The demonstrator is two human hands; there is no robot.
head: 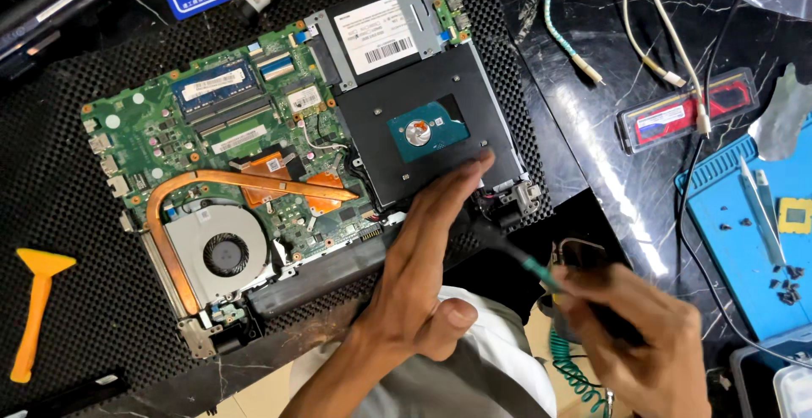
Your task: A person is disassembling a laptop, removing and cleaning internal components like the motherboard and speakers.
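Orange pry tool (35,308), boxed memory stick (687,113), blue mat (761,240), white cables (668,37)

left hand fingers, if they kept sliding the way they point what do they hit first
The left hand points up and to the right, with its fingertips already on the black hard drive. Going on, it would likely meet the drive's metal bracket edge, though depth is unclear.

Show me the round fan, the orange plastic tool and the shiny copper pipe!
Round grey fan (225,254), head view, on its dark hub.
Orange plastic pry tool (35,302), head view, on its handle.
Curved copper heat pipe (254,179), head view, on its straight upper run.
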